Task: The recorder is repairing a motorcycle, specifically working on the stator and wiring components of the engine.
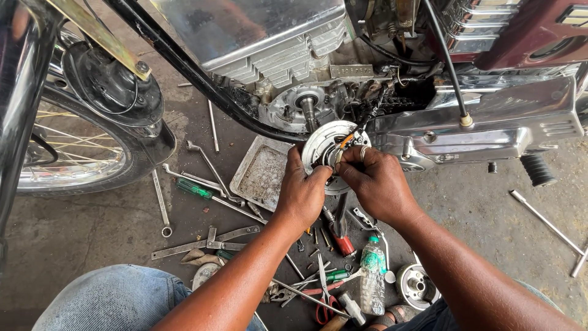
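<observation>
Both hands gripped a round metal plate (324, 147) (wires attached): left hand (301, 190) at seven o'clock, right hand (373, 181) at four, below the motorcycle engine (275, 55).

Round silver stator plate (318, 146) w/ orange wires, upright, beside engine.

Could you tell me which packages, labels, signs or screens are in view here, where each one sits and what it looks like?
Bottle: upright on the floor among the tools, below the right hand; clear plastic, green cap, green and white label band.
Stamped plate: on the engine case above both hands; small grey metal rectangle, its marks too small to read.
Left hand: holds the round plate, which carries no label.
No signs or screens show.
</observation>
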